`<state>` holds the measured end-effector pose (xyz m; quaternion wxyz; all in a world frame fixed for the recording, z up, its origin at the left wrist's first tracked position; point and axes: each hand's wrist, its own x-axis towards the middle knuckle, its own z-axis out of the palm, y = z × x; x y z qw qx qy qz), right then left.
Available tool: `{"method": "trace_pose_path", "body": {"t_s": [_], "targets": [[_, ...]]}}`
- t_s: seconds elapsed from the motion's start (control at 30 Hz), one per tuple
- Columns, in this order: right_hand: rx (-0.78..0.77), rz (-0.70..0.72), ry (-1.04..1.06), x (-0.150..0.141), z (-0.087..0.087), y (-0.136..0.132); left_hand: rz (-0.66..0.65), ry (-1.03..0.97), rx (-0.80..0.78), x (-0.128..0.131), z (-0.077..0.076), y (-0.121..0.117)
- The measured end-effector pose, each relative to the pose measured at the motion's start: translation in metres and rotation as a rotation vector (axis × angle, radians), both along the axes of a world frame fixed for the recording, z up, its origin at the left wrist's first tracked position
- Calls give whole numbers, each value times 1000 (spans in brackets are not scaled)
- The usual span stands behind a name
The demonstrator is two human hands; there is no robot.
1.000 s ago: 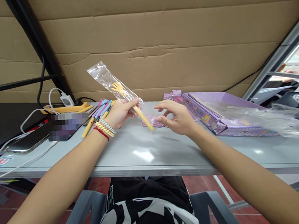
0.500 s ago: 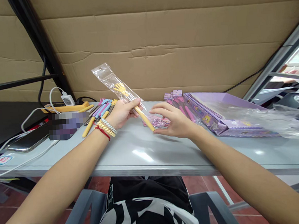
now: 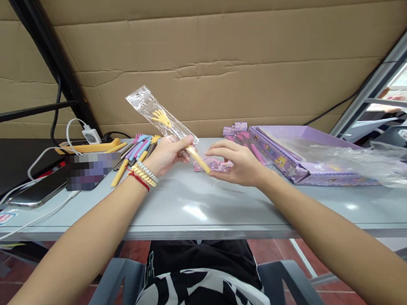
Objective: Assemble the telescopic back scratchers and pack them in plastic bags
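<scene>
My left hand [image 3: 170, 155] grips a yellow back scratcher [image 3: 161, 118] with a hand-shaped head, partly inside a clear plastic sleeve [image 3: 142, 101]. It is tilted, with its head at the upper left and its handle pointing down to the right. My right hand [image 3: 237, 161] is at the handle's lower end; the thumb appears to touch the tip while the curved fingers stay apart from it. Behind the handle lies a pink printed plastic packet [image 3: 214, 164]. To the left of my left wrist, a pile of colourful back scratchers [image 3: 133, 152] lies on the table [image 3: 193, 199].
A purple printed box [image 3: 288, 165] stands at the right, with loose clear plastic bags [image 3: 374, 159] over it. Beside it lie packaged pink back scratchers [image 3: 254, 149]. At the left are a phone [image 3: 40, 189], a white charger [image 3: 91, 135] and cables. A cardboard wall [image 3: 203, 45] closes the back.
The scratcher's head has shifted slightly up and left within the sleeve. My right hand has stayed by the handle's end, and my left hand has barely moved.
</scene>
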<state>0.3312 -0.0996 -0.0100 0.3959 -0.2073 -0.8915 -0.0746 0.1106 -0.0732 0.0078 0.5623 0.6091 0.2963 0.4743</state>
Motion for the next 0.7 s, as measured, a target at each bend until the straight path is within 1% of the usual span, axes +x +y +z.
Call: {"method": "trace_pose_path", "body": {"t_s": [0.23, 0.4, 0.7], "targets": [[68, -7, 11, 0, 1, 0, -9, 37, -13, 0, 0, -1], [136, 14, 29, 0, 0, 2, -10, 41, -18, 0, 0, -1], [156, -6, 20, 0, 0, 2, -14, 42, 0, -1, -2, 0]]}}
